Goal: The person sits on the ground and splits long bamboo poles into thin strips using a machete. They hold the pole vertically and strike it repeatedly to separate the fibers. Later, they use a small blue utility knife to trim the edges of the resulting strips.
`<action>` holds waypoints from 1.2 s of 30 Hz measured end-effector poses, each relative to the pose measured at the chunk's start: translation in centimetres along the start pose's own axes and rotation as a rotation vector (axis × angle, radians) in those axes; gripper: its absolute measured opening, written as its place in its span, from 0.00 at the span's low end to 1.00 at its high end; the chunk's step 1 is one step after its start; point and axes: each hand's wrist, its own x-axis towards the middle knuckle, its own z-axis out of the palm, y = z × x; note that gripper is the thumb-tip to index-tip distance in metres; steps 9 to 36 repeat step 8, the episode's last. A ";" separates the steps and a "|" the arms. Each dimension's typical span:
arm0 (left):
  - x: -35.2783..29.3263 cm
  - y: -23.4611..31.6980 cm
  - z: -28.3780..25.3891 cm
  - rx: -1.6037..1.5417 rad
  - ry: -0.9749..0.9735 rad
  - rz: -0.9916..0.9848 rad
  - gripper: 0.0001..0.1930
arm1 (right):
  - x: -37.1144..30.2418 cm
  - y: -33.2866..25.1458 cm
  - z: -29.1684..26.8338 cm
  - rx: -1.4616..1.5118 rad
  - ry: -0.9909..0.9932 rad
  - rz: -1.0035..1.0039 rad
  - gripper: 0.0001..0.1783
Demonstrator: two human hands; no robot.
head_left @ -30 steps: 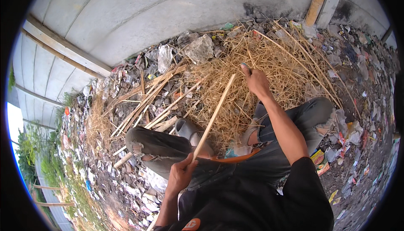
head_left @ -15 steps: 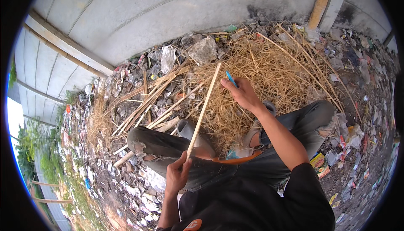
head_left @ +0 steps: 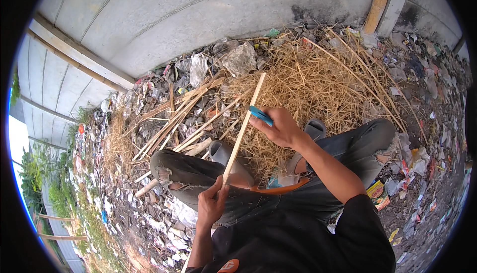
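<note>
A long pale bamboo strip (head_left: 242,133) slants up and away from me, its near end closed in my left hand (head_left: 212,204) by my left knee. My right hand (head_left: 279,128) grips a flat blue utility knife (head_left: 261,116), which lies against the upper part of the strip; its blade is too small to make out. Beneath that hand spreads a heap of straw-coloured shavings (head_left: 308,86). Both my legs are bent, and a grey shoe (head_left: 314,130) shows beyond the right hand.
Several loose bamboo strips (head_left: 171,126) lie to the left, and longer ones (head_left: 355,71) cross the shavings at the right. A pale rock (head_left: 240,59) sits near the grey wall (head_left: 208,14). Litter covers the ground (head_left: 422,213) around me.
My right hand has come left and nearer to me, bringing the knife from beside the strip onto it. The strip's far end has shifted slightly right; my left hand keeps its hold.
</note>
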 end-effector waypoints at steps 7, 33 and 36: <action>0.3 0.0 -0.8 -0.040 -0.026 -0.021 0.23 | -2.2 -2.2 2.0 -0.361 -0.127 0.072 0.36; 0.2 0.1 -0.8 -0.039 -0.025 -0.022 0.23 | -2.1 -1.6 2.4 -0.353 -0.115 0.109 0.37; 0.2 0.1 -0.8 -0.039 -0.025 -0.022 0.23 | -2.1 -1.6 2.4 -0.353 -0.115 0.109 0.37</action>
